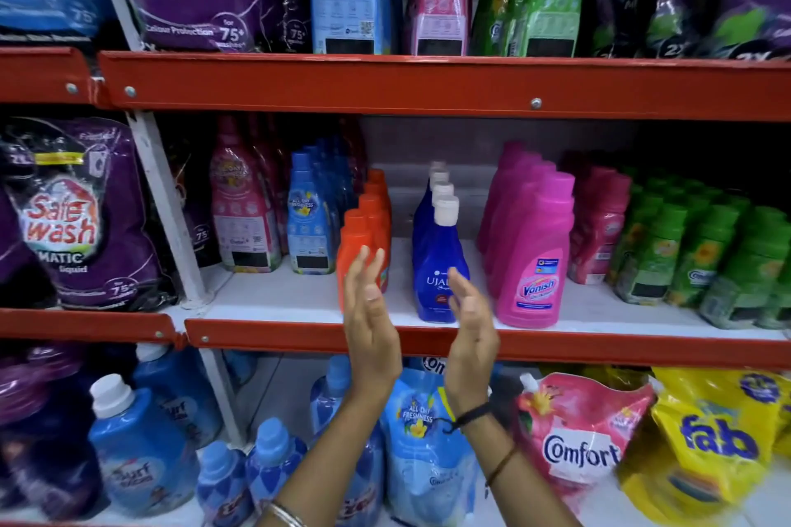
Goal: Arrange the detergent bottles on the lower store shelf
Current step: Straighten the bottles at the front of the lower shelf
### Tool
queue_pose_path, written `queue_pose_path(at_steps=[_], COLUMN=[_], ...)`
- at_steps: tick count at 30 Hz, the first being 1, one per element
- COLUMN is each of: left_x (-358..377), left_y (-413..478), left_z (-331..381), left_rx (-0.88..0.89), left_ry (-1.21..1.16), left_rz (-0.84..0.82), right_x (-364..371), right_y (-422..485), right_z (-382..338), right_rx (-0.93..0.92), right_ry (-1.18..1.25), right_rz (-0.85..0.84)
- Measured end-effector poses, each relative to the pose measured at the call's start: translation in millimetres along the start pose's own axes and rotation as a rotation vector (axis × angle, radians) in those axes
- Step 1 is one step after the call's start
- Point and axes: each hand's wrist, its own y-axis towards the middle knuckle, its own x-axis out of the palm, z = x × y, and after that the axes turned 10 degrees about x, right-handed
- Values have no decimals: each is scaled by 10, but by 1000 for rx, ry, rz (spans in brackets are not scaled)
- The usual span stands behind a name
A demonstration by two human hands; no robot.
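On the middle white shelf [278, 295] stand rows of bottles. A row of orange bottles [364, 227] runs back beside a row of dark blue bottles with white caps [436, 252]. My left hand [370, 317] is raised flat, fingers apart, in front of the front orange bottle. My right hand [468, 325] is also flat and open, in front of the front blue bottle's lower right. Neither hand holds anything. A gap of bare shelf lies between the orange and blue rows.
Pink Vanish bottles [535, 265] stand right of the blue row, then small pink and green bottles [693, 261]. Left are light blue [308, 222] and pink [239, 210] softener bottles and purple pouches [68, 218]. Red shelf rails [599, 347] cross above and below. Pouches [578, 436] fill the bottom shelf.
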Motion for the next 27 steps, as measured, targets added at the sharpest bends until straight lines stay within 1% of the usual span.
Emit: queue_pose_path(at_steps=[1,3,5,7,9,11,19,24,27], left_x=[-63,-178,-273,-352,-398,-424,-457,-494,-492], left_y=[30,126,222,310,360,383,392,393,389], left_z=[-5,-24,-95,-192,-249,-292,-283,-334,-271], left_rx=[-4,-92,-201,-280,-336,-376,-351,-381,-385], left_ry=[25,42,65,93,60,23,3,-35,-17], left_rz=[32,63,43,-6,-44,-94,-224,-237,-241], right_x=[95,292,471,603,702,751,727,730,722], right_y=[-54,-88,-51,-2,42,76,135,151,130], right_z=[3,11,36,78,103,118,137,145,116], right_rx=[1,39,114,198,297,340,320,347,361], right_ry=[-4,-66,-141,-145,-97,-70,56,69,79], right_rz=[-80,-210,-259,-267,-252,-234,-179,-172,-167])
